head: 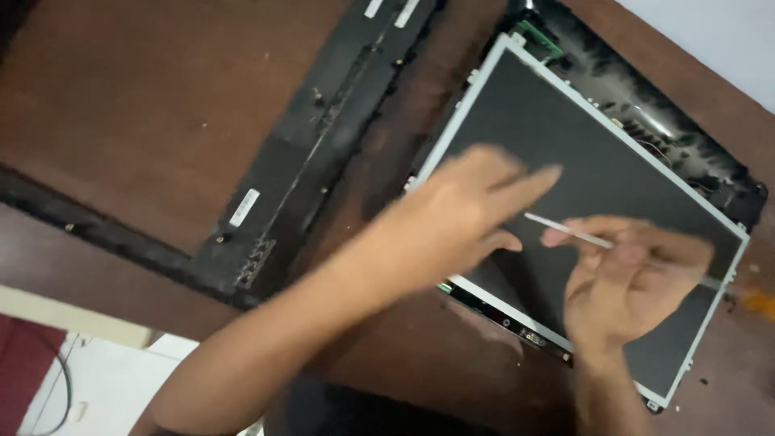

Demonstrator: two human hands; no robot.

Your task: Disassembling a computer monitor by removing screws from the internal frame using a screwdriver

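Observation:
A bare laptop screen panel (565, 145) with a silver frame lies in its black back cover (686, 137) on a brown table (121, 105). My left hand (464, 214) hovers over the panel's left part, fingers stretched out and apart, nothing in it. My right hand (626, 278) is over the panel's lower right and grips a thin metal tool (569, 230) whose shaft points up-left across the screen. Both hands are motion-blurred.
A black plastic bezel frame (323, 137) lies to the left of the panel, running diagonally, with another strip (97, 234) along the lower left. A small orange thing (759, 303) sits at the right edge. The table's front edge (73, 315) drops to a pale floor.

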